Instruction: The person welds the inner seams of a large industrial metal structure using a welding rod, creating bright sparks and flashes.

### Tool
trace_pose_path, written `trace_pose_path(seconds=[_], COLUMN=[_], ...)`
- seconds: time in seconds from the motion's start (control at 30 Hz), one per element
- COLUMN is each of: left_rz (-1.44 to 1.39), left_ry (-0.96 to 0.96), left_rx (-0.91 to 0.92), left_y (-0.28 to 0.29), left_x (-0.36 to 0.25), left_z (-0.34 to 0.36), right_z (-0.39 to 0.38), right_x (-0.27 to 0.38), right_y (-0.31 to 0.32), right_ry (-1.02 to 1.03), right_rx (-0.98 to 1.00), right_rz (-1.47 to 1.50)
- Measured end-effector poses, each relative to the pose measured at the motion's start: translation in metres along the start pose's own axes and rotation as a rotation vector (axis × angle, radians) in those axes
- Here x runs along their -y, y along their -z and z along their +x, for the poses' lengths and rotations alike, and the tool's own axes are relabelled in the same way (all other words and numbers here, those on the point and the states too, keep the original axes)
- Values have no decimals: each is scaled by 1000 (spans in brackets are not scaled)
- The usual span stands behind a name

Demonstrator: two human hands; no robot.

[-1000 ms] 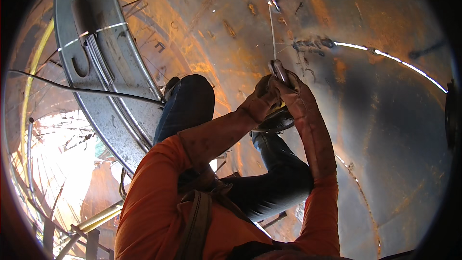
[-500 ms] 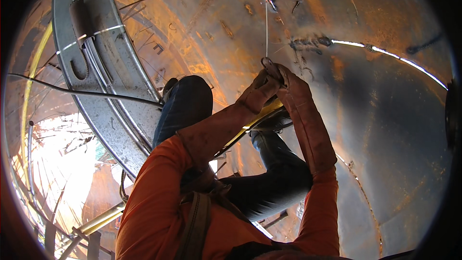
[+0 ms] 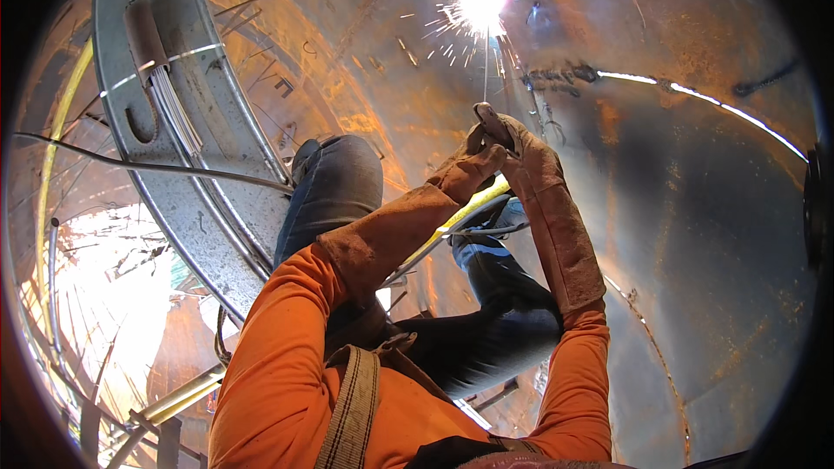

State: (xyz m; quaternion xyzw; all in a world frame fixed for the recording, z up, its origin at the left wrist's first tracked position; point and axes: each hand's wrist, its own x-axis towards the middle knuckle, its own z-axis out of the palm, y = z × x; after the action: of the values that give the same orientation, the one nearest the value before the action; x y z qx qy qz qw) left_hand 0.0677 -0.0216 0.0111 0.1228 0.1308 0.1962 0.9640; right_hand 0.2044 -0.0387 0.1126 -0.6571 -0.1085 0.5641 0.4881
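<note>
Forearms [image 3: 558, 239] are both angled up, coming together around 1 o'clock from the middle of my view. My right hand [image 3: 527, 143] is closed round the electrode holder [image 3: 492, 124], with its thin rod [image 3: 486, 74] pointing up at 12. Left hand [image 3: 469, 161] is tucked in right beside it, can't tell if it's gripping. Half a second ago the rod was dull, now there's a blinding arc [image 3: 480, 2] at its far end spitting sparks [image 3: 447, 0], and my orange sleeves [image 3: 282, 326] look way brighter.
</note>
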Motion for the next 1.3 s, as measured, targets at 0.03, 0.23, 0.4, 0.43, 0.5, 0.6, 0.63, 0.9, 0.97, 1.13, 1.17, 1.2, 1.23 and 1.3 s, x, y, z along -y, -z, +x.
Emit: trace_pose_path(seconds=[0.03,0.23,0.4,0.43,0.5,0.6,0.63,0.9,0.97,1.13,1.17,1.2,1.23,1.3], left_rz=[61,736,689,742,588,576,509,41,23,-18,-13,-10,-7,4], left_ry=[-4,-369,-355,-373,-543,-447,-353,-146,-167,-293,-325,-342,-357,-216], left_rx=[15,31,-25,-14,41,33,17,94,162,225,157,123,89,54], left_y=[2,-1,-1,1,4,1,-1,8,18,12,6,1,-4,-6], left_x=[-4,-15,-1,0,0,-5,-6,9,14,21,22,20,17,7], left_z=[-1,-2,9,11,11,7,4,9,28,39,29,22,13,2], right_z=[-4,-27,-27,-27,-29,-22,-20,0,14,23,21,19,17,12], right_x=[1,7,12,14,17,15,13,-6,-14,-25,-25,-23,-21,-13], right_y=[1,-8,-22,-24,-24,-27,-27,3,15,37,36,33,28,15], right_ry=[96,172,218,216,257,202,196,130,47,157,206,230,255,-89], right_rx=[32,52,21,19,52,40,3,50,87,62,47,41,33,-38], right_rz=[-195,-599,-798,-824,-904,-827,-817,-689,-437,-562,-646,-687,-729,260])
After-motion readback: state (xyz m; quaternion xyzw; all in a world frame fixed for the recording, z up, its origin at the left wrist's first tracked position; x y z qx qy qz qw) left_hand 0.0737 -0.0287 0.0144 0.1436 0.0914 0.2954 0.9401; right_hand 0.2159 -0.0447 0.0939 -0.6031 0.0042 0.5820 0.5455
